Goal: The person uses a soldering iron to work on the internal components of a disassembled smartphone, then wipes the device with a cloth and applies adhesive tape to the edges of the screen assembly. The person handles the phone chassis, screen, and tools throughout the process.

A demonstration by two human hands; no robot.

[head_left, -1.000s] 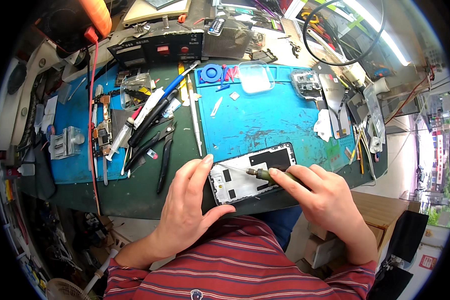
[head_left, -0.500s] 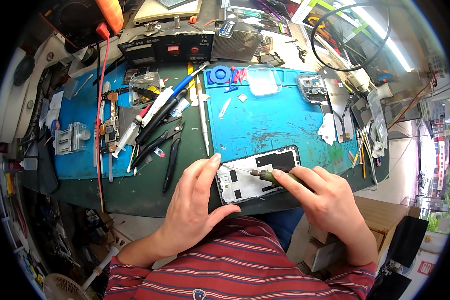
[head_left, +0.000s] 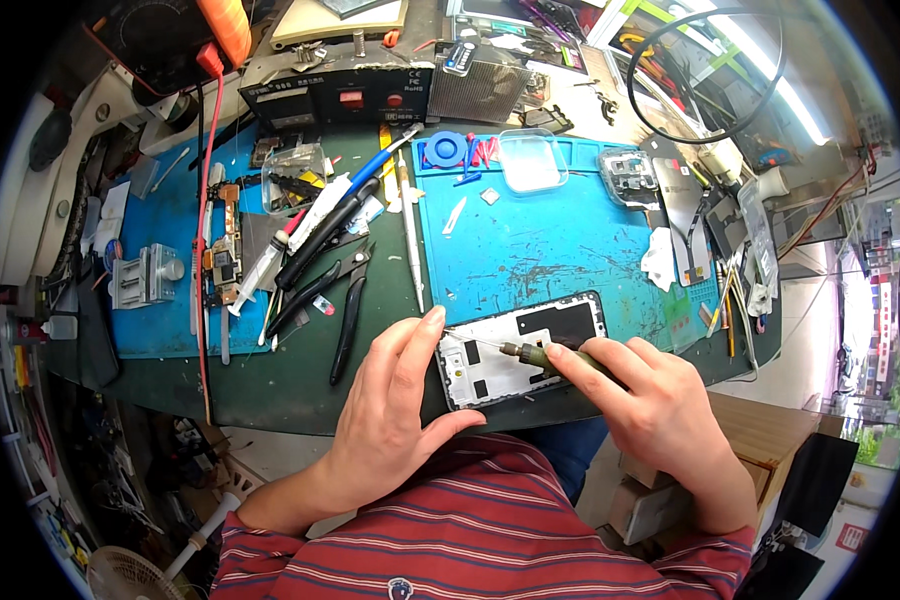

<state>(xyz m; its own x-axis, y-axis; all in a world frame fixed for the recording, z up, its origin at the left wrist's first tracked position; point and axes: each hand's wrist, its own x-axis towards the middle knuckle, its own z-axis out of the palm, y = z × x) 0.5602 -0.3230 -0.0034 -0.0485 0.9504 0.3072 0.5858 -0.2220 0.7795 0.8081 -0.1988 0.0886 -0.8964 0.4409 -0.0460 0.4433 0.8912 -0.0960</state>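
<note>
A phone frame [head_left: 500, 360], silvery with a black rim and black patches, lies tilted at the near edge of the blue mat. My left hand [head_left: 390, 390] braces its left end, fingers at the far left corner and thumb by the near one. Between the fingers of my right hand [head_left: 640, 385] is a slim tool with a dark green handle [head_left: 533, 354] and a thin metal shaft, like a precision screwdriver. Its shaft reaches across the frame toward the far left corner, beside my left fingertips. The exact tip is too fine to make out.
On the blue mat [head_left: 530, 245] stand a clear plastic box [head_left: 532, 160] and a blue tape roll [head_left: 445, 150]. Cutting pliers [head_left: 348, 310], a syringe [head_left: 260, 268] and tweezers [head_left: 411, 240] lie to the left. A black power unit [head_left: 340, 95] sits behind. A metal clamp [head_left: 148, 277] is far left.
The whole view has shifted slightly. Both hands, the tool and the phone frame keep nearly the same pose relative to one another.
</note>
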